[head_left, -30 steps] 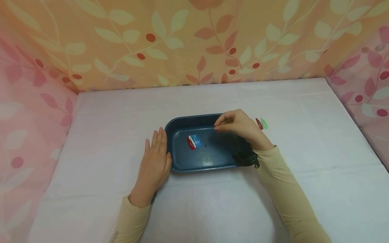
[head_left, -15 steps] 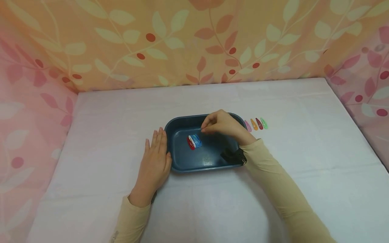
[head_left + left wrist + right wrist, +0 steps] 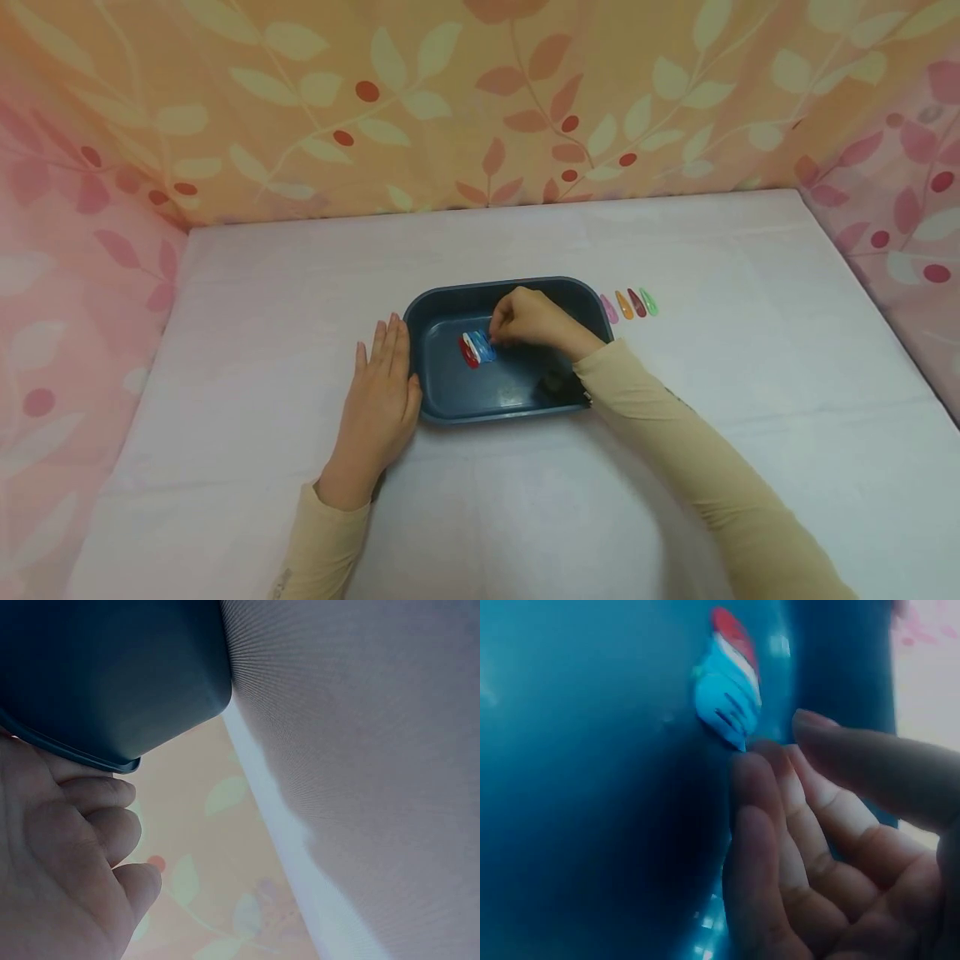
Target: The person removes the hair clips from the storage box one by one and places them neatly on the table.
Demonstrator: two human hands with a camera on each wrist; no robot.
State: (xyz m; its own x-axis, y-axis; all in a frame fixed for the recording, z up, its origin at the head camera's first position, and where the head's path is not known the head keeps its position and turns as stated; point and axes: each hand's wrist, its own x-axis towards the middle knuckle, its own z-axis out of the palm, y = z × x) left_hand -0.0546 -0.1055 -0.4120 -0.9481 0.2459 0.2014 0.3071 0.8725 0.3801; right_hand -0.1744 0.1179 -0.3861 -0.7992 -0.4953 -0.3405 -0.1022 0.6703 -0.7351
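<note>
My left hand (image 3: pixel 377 402) lies with straight fingers along the left end of a dark blue plastic tray (image 3: pixel 457 396). In the left wrist view its fingers touch the tray's rim (image 3: pixel 82 756). A small bunch of snap hair clips (image 3: pixel 477 348), red, white and blue, lies on the tray floor. Reaching in from the right, my right hand (image 3: pixel 531 318) has its fingertips at the blue end of the bunch. From the right wrist, the thumb (image 3: pixel 870 757) stands apart from the bent fingers, nothing visible between them, beside the blue clips (image 3: pixel 727 701).
Beyond the tray's right end, a row of snap hair clips lies on the white cloth: pink (image 3: pixel 609 309), orange (image 3: pixel 624 305), dark red (image 3: pixel 637 302) and green (image 3: pixel 648 302). Patterned curtains (image 3: pixel 420 108) hang behind the table and at both sides.
My right hand has moved left and down into the tray, from its right side to the clip bunch, uncovering the pink and orange clips. The left hand keeps its place at the tray.
</note>
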